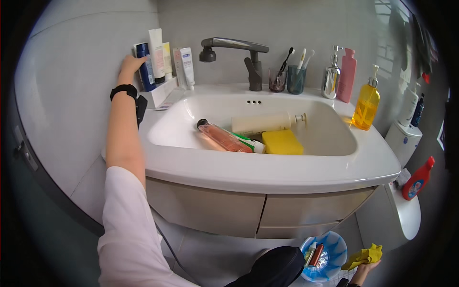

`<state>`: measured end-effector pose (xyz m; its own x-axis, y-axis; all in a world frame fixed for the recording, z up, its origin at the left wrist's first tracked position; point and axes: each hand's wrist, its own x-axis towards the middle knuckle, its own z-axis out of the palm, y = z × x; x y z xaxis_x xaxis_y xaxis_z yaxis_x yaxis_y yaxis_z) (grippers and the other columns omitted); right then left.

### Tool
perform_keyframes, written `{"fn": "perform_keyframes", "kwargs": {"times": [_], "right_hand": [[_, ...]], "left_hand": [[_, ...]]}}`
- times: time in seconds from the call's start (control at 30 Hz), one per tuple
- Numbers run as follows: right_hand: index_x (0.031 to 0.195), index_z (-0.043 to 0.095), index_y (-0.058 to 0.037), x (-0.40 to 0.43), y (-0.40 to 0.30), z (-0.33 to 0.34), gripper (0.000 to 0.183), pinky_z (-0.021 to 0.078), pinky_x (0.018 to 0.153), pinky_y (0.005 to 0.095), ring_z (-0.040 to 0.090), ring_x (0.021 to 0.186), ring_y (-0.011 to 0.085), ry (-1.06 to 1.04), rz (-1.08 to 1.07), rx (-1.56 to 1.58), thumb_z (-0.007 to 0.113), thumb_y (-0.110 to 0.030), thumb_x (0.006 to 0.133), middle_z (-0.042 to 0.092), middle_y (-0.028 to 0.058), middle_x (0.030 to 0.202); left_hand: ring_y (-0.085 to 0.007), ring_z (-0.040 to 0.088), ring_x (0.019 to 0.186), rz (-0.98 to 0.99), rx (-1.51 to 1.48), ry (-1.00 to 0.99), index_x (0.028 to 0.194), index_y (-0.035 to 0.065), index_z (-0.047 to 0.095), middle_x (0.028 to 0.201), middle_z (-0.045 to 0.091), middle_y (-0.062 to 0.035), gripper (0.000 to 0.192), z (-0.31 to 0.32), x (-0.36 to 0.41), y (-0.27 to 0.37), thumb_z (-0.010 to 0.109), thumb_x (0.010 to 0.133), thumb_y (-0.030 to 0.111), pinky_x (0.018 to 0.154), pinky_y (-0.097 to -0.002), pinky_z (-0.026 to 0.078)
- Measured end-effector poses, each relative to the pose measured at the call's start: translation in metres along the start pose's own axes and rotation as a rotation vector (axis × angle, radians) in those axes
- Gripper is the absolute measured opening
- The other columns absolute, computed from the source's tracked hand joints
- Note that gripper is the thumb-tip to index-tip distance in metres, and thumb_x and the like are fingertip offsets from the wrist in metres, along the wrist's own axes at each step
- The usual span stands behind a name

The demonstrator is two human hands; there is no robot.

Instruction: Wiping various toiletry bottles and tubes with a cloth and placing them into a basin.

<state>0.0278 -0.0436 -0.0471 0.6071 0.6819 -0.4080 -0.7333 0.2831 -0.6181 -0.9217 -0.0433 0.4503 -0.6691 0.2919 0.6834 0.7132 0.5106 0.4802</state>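
At the sink's back left corner, my left hand is around a dark blue bottle, which stands at the edge of a white box beside upright tubes, one of them white. Low at the right, my right hand holds a crumpled yellow cloth. In the white basin lie a pinkish bottle with a black cap, a green and white tube, a cream pump bottle and a yellow sponge.
A grey faucet rises behind the basin, with toothbrush cups beside it. Pump bottles, one amber, line the right rim. A blue basin holding small bottles is on the floor. A red bottle stands on the toilet.
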Motion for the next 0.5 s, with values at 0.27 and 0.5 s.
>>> {"fn": "perform_keyframes", "kwargs": {"times": [0.27,0.5], "right_hand": [[0.119,0.044,-0.0093,-0.054,0.017,0.036,0.061,0.0403,0.090,0.0401,0.049,0.103,0.0273,0.066,-0.039,-0.044,0.013,-0.051,0.086,0.051,0.0107,0.112],[0.120,0.043,-0.0086,-0.077,0.022,0.053,0.061,0.0392,0.091,0.0405,0.049,0.104,0.0277,0.028,-0.011,0.003,0.014,-0.051,0.086,0.050,0.0109,0.114]], "left_hand": [[-0.0243,0.058,0.058,-0.029,0.007,-0.120,0.088,-0.0056,0.058,0.071,0.059,-0.0166,0.065,-0.007,-0.008,0.012,0.065,0.059,0.052,0.045,-0.0341,0.043],[-0.0326,0.060,0.084,0.130,0.153,-0.026,0.086,-0.0052,0.061,0.090,0.060,-0.0219,0.046,0.010,-0.028,0.028,0.069,0.059,0.031,0.075,-0.0368,0.047]]}}
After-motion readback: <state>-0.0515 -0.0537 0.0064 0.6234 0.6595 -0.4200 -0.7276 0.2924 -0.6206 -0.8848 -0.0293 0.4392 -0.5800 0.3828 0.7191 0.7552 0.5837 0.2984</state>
